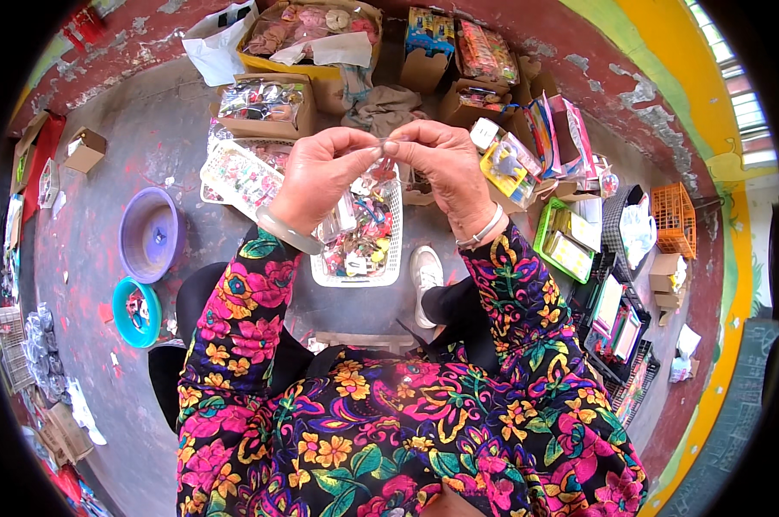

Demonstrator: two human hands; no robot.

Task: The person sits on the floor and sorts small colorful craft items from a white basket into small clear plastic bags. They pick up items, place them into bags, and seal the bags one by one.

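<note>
Clear plastic packet (374, 151) pinched between left hand (320, 177) and right hand (445, 168) fingers.

Head camera looks steeply down, close over the lap; rim perhaps bent.

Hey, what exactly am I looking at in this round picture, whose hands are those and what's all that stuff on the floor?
This is one view from a wide fisheye camera worn on a person's head, looking down, so the edges bend. The left hand and right hand are the wearer's own, in flowered sleeves. Together they pinch a small clear packet between the fingertips; what is inside is too small to tell. Below them, on the grey floor, sits a white basket full of small colourful items. Around it stand cardboard boxes of packaged goods, a purple bowl, a teal bowl and an orange crate.
</note>
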